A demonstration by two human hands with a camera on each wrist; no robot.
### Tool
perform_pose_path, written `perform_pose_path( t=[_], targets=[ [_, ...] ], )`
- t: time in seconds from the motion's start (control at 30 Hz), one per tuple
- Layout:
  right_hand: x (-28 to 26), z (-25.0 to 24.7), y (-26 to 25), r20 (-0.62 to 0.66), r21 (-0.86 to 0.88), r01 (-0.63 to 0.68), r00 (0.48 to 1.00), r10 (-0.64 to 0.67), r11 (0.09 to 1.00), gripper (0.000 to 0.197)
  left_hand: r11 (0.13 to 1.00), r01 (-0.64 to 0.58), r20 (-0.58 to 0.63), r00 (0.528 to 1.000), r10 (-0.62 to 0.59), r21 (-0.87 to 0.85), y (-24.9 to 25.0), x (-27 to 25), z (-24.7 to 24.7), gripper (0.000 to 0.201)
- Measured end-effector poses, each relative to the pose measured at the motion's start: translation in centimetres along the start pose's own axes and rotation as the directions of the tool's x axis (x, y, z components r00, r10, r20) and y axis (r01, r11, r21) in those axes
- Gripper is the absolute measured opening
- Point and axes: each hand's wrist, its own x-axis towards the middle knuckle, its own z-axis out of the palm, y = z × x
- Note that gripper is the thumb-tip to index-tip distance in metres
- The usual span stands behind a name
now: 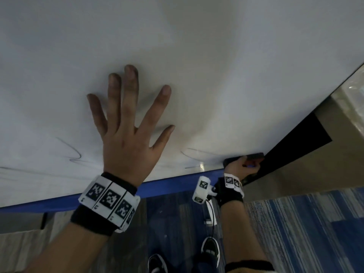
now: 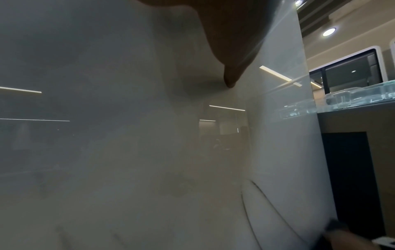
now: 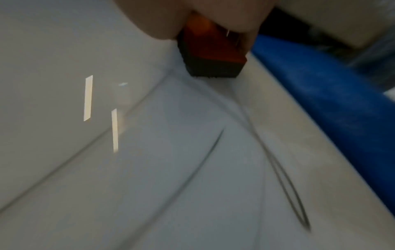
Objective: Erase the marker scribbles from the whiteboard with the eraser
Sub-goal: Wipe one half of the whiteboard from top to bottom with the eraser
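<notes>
White whiteboard [image 1: 197, 56] under splayed left hand [image 1: 126, 138]; right hand [image 1: 239, 166] grips eraser [image 1: 254, 156].

Whiteboard [image 2: 128, 152] filling most of left wrist view, glossy, greyish, smudged, with reflected light strips. One finger [image 2: 232, 74] of left hand [image 2: 224, 25] coming down from top edge, tip touching board surface, shadow just beside it. Thin dark marker scribbles [image 2: 258, 199] curving near board's lower right edge. At bottom right corner, part of right hand [image 2: 350, 240] against board's right edge, blurred; dark thing above it, too blurred to identify. Past board's right edge: dark panel [image 2: 352, 177], glass shelf [image 2: 352, 99] with clear containers, dark window [image 2: 348, 72], round ceiling lights [image 2: 328, 31].
</notes>
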Motion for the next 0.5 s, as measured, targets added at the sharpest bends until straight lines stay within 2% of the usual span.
perform_pose_path(
  t=[0.07,0.13,0.2,0.23,0.27,0.3,0.33,0.37,0.4,0.43,0.5],
  targets=[
    [-2.6,0.0,-0.4,0.120,-0.050,0.201,0.974,-0.194,0.978,0.059,1.000,-0.021,0.036,0.999,0.021,0.005,0.4,-0.7,1.0,0.064],
    [-4.1,-0.2,-0.2,0.170,-0.052,0.269,0.951,-0.257,0.962,0.054,0.999,-0.042,-0.004,0.999,0.042,-0.013,-0.4,-0.6,1.1,0.064],
    [-3.4,-0.5,1.3,0.190,-0.030,0.176,0.967,-0.168,0.984,0.053,0.999,-0.048,-0.016,0.999,0.048,-0.019,-0.7,-0.8,1.4,0.064],
    [-3.3,-0.8,1.3,0.188,-0.040,0.027,0.982,-0.019,0.999,0.054,0.999,-0.047,-0.020,0.999,0.046,-0.020,-0.5,-0.8,1.4,0.065],
    [-2.8,-1.0,2.0,0.186,-0.054,-0.155,0.969,0.163,0.986,0.054,0.999,-0.038,-0.024,0.999,0.038,-0.007,-0.5,-0.9,1.6,0.065],
    [-2.6,-1.3,2.3,0.202,-0.080,-0.308,0.926,0.318,0.948,0.052,0.999,-0.039,-0.034,0.999,0.039,0.000,-0.5,-0.9,1.7,0.066],
    [-2.2,-1.3,2.6,0.220,-0.101,-0.394,0.887,0.407,0.914,0.049,0.999,-0.040,-0.036,0.999,0.040,-0.007,-0.6,-0.8,1.8,0.066],
    [-2.8,-1.3,1.8,0.224,-0.128,-0.402,0.879,0.421,0.907,0.047,0.999,-0.039,-0.034,0.999,0.039,-0.006,-0.7,-0.8,1.8,0.066],
    [-3.8,-1.2,0.5,0.213,-0.122,-0.351,0.904,0.370,0.928,0.049,0.999,-0.033,-0.036,0.999,0.032,-0.003,-0.6,-0.8,1.8,0.066],
    [-4.8,-1.0,-0.6,0.194,-0.093,-0.231,0.950,0.245,0.968,0.053,1.000,-0.025,-0.032,0.999,0.025,-0.011,-0.5,-0.8,1.7,0.066],
    [-7.6,-1.0,-2.7,0.233,0.041,-0.019,0.972,0.009,0.999,0.057,0.999,-0.027,-0.019,0.999,0.026,-0.022,-0.5,-0.7,1.7,0.066]
  ],
)
